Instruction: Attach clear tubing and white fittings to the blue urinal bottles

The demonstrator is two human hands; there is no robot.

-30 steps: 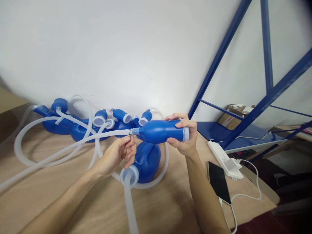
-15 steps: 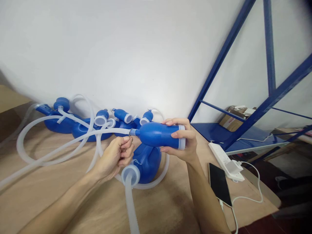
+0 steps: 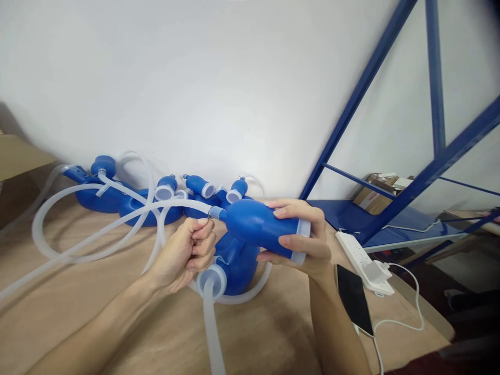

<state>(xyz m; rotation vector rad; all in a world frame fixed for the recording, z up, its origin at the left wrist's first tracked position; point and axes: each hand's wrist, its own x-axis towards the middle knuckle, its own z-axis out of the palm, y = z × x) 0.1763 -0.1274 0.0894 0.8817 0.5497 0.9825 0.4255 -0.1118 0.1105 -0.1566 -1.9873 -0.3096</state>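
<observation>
Right Hand Gripped Blue Bulb as Left Fist Met Wire at Tube Joint

The right hand (image 3: 300, 237) grasped a blue bulb (image 3: 253, 223) near its translucent rim (image 3: 301, 240), fingers wrapped around the side. The left hand (image 3: 191, 252) was clenched, thumb and forefinger pinching a thin wire loop (image 3: 211, 212) at the bulb's narrow neck, where a white tube (image 3: 177, 204) met it. The bulb was held above the table (image 3: 273, 333), its rimmed end tilted down toward the right.

Just below the bulb sat a large blue vessel (image 3: 242, 268), with another white tube (image 3: 212, 323) running from its pale, round mouth (image 3: 211, 281) toward the near edge of the view. Further left and behind, small blue bulbs (image 3: 198, 184), larger blue vessels (image 3: 97, 199) and looping tubes (image 3: 39, 229) lay along the wall (image 3: 195, 88). On the right were a phone (image 3: 354, 299), a white power strip (image 3: 357, 255) with a plugged-in charger (image 3: 377, 272), and a blue metal rack (image 3: 361, 96) holding an open cardboard box (image 3: 373, 197).
</observation>
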